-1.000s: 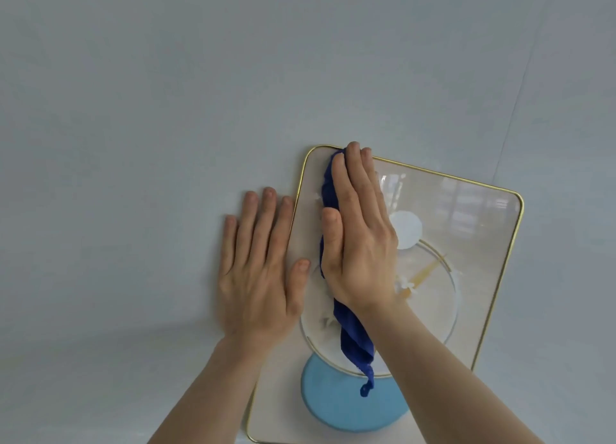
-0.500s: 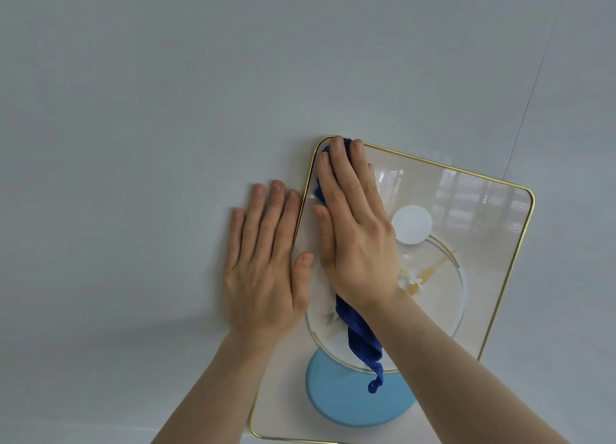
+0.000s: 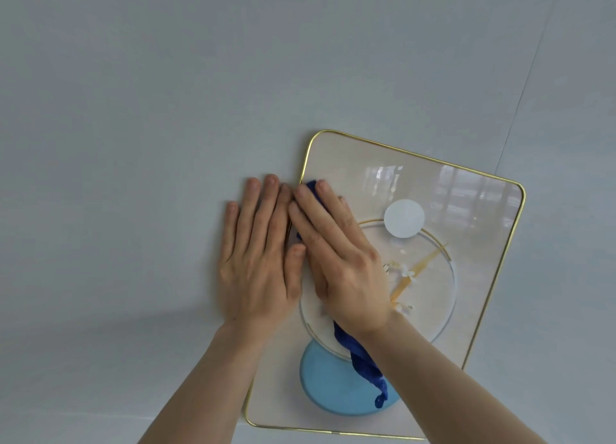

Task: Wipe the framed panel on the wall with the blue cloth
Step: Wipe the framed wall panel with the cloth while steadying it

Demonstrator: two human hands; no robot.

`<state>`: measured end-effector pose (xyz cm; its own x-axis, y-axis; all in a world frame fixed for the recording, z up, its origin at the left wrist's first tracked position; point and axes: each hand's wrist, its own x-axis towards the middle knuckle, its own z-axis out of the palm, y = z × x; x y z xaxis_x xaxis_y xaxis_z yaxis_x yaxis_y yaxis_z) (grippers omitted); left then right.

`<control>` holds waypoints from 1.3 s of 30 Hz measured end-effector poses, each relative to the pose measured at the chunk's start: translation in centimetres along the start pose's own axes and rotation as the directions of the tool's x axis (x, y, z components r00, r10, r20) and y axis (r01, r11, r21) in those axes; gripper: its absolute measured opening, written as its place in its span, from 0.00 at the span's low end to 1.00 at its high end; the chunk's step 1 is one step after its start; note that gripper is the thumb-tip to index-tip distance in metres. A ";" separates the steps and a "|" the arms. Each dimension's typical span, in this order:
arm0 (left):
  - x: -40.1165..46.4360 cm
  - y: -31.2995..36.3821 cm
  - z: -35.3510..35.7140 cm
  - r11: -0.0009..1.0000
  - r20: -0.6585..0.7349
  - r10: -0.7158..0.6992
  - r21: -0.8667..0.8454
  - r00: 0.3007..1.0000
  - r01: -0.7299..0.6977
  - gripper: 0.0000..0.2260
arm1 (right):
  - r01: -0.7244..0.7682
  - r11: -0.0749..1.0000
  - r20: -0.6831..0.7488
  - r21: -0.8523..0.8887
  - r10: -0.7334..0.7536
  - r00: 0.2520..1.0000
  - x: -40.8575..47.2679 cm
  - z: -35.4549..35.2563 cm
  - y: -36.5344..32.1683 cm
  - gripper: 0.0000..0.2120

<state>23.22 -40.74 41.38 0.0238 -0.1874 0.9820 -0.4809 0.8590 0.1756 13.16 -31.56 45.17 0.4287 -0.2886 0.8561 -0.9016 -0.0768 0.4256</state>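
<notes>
Framed panel, gold-edged and glossy, mounted on a pale grey wall; it fills the centre and lower right of the frame, tilted clockwise. Blue cloth lies against the panel's left portion, beneath the right hand: a small fold shows above the fingertips near the panel's left edge, and a twisted tail hangs out below the wrist, across a light blue disc printed low on the panel. Right hand flat, fingers extended and close together, palm pressing the cloth to the glass. Left hand flat and open just left of it, fingers slightly spread on the wall, thumb reaching over the gold frame edge; the two hands touch along their inner sides. A white disc and gold-outlined circle appear to the right of the hands.
</notes>
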 end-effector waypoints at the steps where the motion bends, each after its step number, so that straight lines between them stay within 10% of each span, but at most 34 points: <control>1: 0.0 0.0 0.0 1.000 -0.001 0.001 0.000 1.000 -0.001 0.29 | 0.006 1.000 -0.002 -0.005 -0.006 1.000 -0.7 0.1 -0.1 0.22; 29: -0.1 -0.1 -0.1 0.999 -0.008 0.003 0.033 1.000 -0.003 0.26 | 0.238 0.968 0.196 -0.079 -0.219 0.956 -4.3 -3.6 2.6 0.18; 39: -0.1 0.0 0.2 0.999 -0.003 -0.003 0.053 1.000 0.003 0.27 | -0.123 0.986 -0.073 -0.109 0.116 0.991 0.0 -4.3 3.8 0.22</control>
<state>23.03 -40.77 41.25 0.0282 -0.1883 0.9817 -0.5264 0.8321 0.1747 9.96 -27.75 48.04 0.3243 -0.2253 0.9188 -0.9361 0.0637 0.3460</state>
